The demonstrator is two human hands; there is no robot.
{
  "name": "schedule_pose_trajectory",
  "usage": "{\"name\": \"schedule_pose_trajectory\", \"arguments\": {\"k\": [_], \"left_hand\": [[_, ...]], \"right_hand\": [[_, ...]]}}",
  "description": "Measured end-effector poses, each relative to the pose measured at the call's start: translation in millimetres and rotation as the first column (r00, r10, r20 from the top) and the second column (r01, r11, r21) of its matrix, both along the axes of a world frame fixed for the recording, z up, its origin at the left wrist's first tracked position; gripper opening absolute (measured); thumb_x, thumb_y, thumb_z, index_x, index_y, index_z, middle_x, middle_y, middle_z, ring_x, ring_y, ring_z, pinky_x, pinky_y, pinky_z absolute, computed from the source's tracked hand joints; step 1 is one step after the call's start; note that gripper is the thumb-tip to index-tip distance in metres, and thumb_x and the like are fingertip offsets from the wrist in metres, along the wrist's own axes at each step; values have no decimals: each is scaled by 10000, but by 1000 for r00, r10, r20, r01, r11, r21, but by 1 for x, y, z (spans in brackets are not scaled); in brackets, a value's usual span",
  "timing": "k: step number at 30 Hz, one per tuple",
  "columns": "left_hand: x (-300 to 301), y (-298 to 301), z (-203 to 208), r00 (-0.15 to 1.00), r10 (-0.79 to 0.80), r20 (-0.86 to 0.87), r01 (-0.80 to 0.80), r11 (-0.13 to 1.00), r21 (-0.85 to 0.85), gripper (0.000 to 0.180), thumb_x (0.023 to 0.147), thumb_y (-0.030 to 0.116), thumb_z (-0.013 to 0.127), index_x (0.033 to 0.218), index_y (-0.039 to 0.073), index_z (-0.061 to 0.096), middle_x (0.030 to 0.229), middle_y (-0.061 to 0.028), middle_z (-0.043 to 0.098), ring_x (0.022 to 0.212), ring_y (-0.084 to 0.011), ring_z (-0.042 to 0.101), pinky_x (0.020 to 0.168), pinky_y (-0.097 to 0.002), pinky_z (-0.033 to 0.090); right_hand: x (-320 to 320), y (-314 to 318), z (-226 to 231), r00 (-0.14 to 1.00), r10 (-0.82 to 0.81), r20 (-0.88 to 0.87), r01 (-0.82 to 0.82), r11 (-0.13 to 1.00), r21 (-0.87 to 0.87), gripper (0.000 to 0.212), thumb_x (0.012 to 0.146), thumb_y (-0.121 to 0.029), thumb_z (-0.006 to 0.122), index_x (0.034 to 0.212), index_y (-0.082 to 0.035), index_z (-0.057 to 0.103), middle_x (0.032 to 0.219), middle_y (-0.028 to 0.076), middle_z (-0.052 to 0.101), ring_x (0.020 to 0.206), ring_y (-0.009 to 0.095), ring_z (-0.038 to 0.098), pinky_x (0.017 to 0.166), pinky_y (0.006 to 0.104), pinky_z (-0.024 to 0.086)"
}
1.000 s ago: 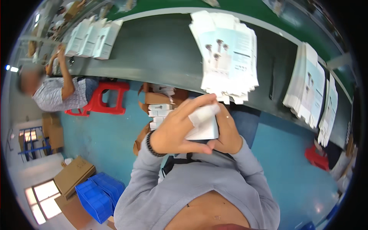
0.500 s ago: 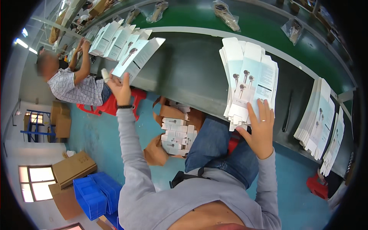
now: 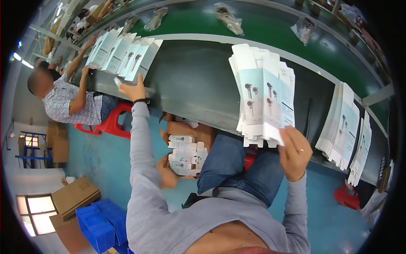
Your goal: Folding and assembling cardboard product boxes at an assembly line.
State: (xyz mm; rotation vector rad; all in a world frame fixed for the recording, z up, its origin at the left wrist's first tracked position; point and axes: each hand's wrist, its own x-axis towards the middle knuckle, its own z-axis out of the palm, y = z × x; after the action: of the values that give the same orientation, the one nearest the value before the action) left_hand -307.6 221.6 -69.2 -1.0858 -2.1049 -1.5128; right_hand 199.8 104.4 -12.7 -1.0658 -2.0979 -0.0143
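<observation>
My left hand point(image 3: 133, 90) is open, its thumb and fingers apart, with a white wrap on one finger. It is just below the nearest of several set-up white and pale-blue boxes point(image 3: 144, 57), which lean in a row at the table's far left; I cannot tell whether it touches that box. My right hand point(image 3: 294, 153) pinches the lower end of a flat folded carton point(image 3: 272, 99) printed with pictures of a handheld device. This carton is on top of a fanned stack of flat cartons point(image 3: 249, 80), its near end slightly raised.
More flat cartons point(image 3: 341, 122) lie at the right beside a dark thin rod point(image 3: 308, 122). A brown carton point(image 3: 169, 171) full of small boxes stands below the table. A seated person point(image 3: 72, 95) works at the left. Bagged parts point(image 3: 228, 19) lie on the green surface behind.
The tilted box by my left hand now stands with the row, and the fingers are off it. My right hand has gone from resting spread on the stack to pinching a carton's end.
</observation>
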Motion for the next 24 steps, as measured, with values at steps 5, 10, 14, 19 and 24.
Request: {"name": "schedule_pose_trajectory", "arguments": {"k": [5, 10, 14, 19, 24], "left_hand": [[153, -59, 66, 720, -638, -274, 602, 770, -212, 1041, 640, 275, 783, 1375, 1, 99, 1376, -178, 213, 1243, -311, 292, 1011, -409, 237], [257, -129, 101, 214, -851, -480, 816, 426, -392, 856, 549, 454, 795, 1264, 454, 324, 1381, -149, 237, 1281, -387, 233, 973, -663, 112], [275, -120, 115, 75, -886, -458, 789, 333, -516, 723, 487, 330, 809, 1131, 378, 483, 1325, -117, 327, 1175, -367, 387, 936, -631, 231], [281, -129, 115, -45, -970, -237, 759, 121, -640, 732, 422, 256, 793, 1095, 316, 512, 1265, -136, 385, 1123, -353, 419, 884, -574, 300], [281, -133, 111, -72, -992, -104, 760, 13, -649, 790, 403, 262, 803, 1133, 231, 502, 1273, -163, 371, 1124, -367, 415, 892, -575, 302]], "right_hand": [[21, -20, 25, 916, -75, -394, 154, 973, 173, 167, 826, -63, 499, 845, 55, 617, 779, 173, 632, 680, 316, 629, 620, 358, 513], [-14, -35, 24, 719, 270, -640, -222, 962, 157, 183, 816, -121, 533, 826, 35, 629, 723, 153, 636, 583, 274, 620, 530, 348, 503], [-18, -51, 27, 459, 220, -861, -634, 760, -144, 251, 802, -118, 578, 969, 69, 590, 855, 157, 634, 723, 225, 620, 665, 275, 478], [1, -58, 18, 514, 51, -856, -680, 633, -370, 299, 795, -112, 604, 1045, 50, 578, 874, 130, 643, 755, 163, 617, 693, 248, 474], [6, -55, 20, 658, 71, -750, -594, 661, -458, 205, 824, -106, 582, 967, 39, 602, 749, 99, 638, 670, 136, 612, 595, 238, 459]]}}
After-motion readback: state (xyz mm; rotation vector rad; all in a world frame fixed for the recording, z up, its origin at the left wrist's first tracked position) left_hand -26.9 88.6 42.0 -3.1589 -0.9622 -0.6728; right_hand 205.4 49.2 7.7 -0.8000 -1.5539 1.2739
